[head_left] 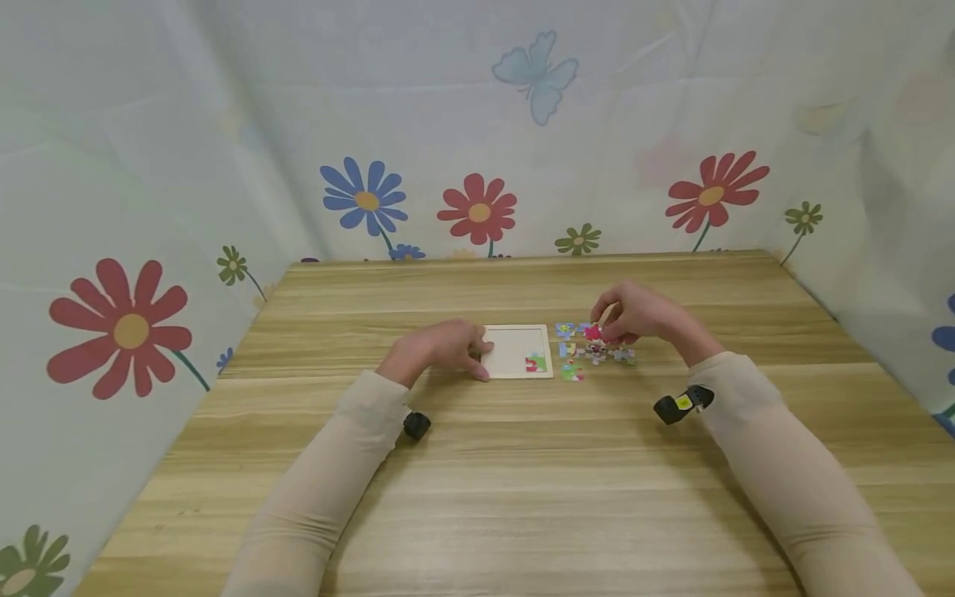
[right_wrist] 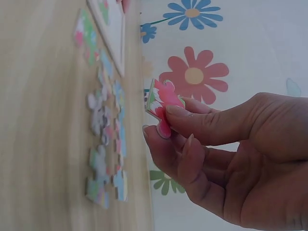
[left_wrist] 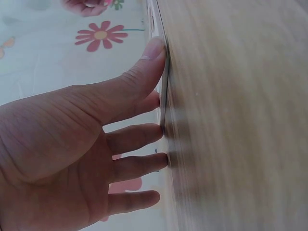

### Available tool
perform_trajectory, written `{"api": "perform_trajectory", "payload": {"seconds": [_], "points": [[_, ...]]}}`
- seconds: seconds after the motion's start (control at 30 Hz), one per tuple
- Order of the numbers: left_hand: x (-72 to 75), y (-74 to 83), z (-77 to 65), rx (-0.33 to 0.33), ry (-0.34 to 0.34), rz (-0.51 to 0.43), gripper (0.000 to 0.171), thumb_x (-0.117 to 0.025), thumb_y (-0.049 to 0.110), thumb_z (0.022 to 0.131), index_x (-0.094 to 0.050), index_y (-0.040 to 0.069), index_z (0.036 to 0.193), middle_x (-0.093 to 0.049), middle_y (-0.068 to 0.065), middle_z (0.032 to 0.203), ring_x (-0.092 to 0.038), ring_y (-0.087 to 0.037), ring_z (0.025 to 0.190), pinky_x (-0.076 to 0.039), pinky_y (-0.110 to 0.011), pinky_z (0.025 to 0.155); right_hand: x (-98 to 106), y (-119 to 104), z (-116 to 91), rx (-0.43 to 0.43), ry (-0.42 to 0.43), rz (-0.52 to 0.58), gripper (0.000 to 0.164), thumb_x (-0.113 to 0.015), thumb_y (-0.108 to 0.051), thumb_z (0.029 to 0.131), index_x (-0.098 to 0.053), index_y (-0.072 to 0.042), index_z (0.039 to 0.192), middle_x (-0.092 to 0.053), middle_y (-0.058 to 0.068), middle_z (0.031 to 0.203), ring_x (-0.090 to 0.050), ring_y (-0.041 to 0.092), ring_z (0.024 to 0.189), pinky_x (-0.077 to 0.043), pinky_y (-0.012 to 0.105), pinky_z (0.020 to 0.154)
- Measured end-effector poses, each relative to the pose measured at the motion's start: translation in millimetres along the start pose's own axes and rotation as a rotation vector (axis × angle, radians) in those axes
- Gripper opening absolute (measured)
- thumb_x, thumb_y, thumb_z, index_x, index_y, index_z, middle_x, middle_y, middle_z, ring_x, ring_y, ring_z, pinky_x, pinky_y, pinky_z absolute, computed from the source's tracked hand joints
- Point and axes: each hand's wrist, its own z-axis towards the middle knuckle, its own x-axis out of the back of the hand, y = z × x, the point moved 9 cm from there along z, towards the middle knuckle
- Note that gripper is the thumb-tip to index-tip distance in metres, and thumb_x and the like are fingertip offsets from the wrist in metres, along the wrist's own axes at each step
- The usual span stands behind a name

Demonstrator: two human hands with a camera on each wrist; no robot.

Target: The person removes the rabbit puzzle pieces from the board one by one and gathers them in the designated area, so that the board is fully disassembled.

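Between thumb and fingers, my right hand [head_left: 637, 313] pinches a pink and red jigsaw puzzle piece [right_wrist: 169, 96], raised above the table in the right wrist view. Loose puzzle pieces [head_left: 595, 354] lie just under and beside that hand. My left hand [head_left: 446, 344] rests at the left side of a shallow, pale puzzle tray [head_left: 515, 327]. Its thumb [left_wrist: 155, 50] touches the tray's edge, and its other fingers extend fairly straight toward the tabletop. One red and green piece [head_left: 535, 362] sits in the tray's near right corner.
The pieces, several of them, lie in a loose group right of the tray, among them a green one [head_left: 572, 372] near its corner. Both stand on a wood-grain table [head_left: 492, 473]. A flower-printed cloth [head_left: 418, 99] hangs behind and at the sides.
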Motion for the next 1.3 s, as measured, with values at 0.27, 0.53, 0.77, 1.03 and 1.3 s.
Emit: {"api": "perform_trajectory", "payload": {"seconds": [0.27, 0.53, 0.77, 1.03, 1.3], "points": [[0.7, 0.5, 0.4, -0.021, 0.010, 0.005, 0.067, -0.077, 0.042, 0.086, -0.054, 0.010, 0.141, -0.057, -0.006, 0.107, -0.045, -0.016, 0.089, -0.038, -0.030, 0.081, -20, 12, -10, -0.016, -0.089, -0.005, 0.014, -0.067, 0.006, 0.090, -0.067, 0.005, 0.104, -0.068, 0.010, 0.081, -0.061, 0.018, 0.065, -0.052, 0.031, 0.058], [1.8, 0.8, -0.3, -0.010, 0.016, -0.005, 0.068, -0.077, 0.042, 0.086, -0.053, 0.011, 0.142, -0.054, -0.007, 0.105, -0.040, -0.015, 0.085, -0.036, -0.030, 0.079, -33, 6, -9, 0.117, -0.104, -0.112, 0.015, -0.070, 0.012, 0.081, -0.070, 0.004, 0.094, -0.064, 0.008, 0.081, -0.057, 0.015, 0.069, -0.049, 0.026, 0.059], [0.5, -0.6, 0.8, -0.011, 0.010, -0.005, 0.068, -0.076, 0.043, 0.086, -0.053, 0.011, 0.142, -0.050, 0.002, 0.094, -0.039, -0.015, 0.083, -0.035, -0.030, 0.076, -42, -2, -9, 0.147, -0.117, -0.187, 0.019, -0.070, 0.014, 0.077, -0.073, 0.003, 0.092, -0.066, 0.008, 0.080, -0.058, 0.015, 0.071, -0.049, 0.027, 0.061], [-0.4, 0.1, 1.5, -0.028, 0.013, 0.005, 0.068, -0.076, 0.043, 0.086, -0.053, 0.011, 0.142, -0.042, 0.002, 0.086, -0.034, -0.014, 0.078, -0.031, -0.029, 0.072, -45, -3, -9, 0.157, -0.104, -0.253, 0.018, -0.072, 0.011, 0.079, -0.076, 0.000, 0.093, -0.068, 0.006, 0.081, -0.058, 0.015, 0.072, -0.049, 0.028, 0.061], [-0.6, -0.4, 0.8, -0.013, 0.010, 0.006, 0.068, -0.075, 0.044, 0.086, -0.053, 0.012, 0.142, -0.042, 0.002, 0.087, -0.035, -0.014, 0.079, -0.032, -0.029, 0.073, -43, -3, -6, 0.159, -0.084, -0.249, 0.018, -0.074, 0.010, 0.078, -0.076, 0.001, 0.093, -0.069, 0.007, 0.083, -0.059, 0.017, 0.074, -0.049, 0.029, 0.064]]}}
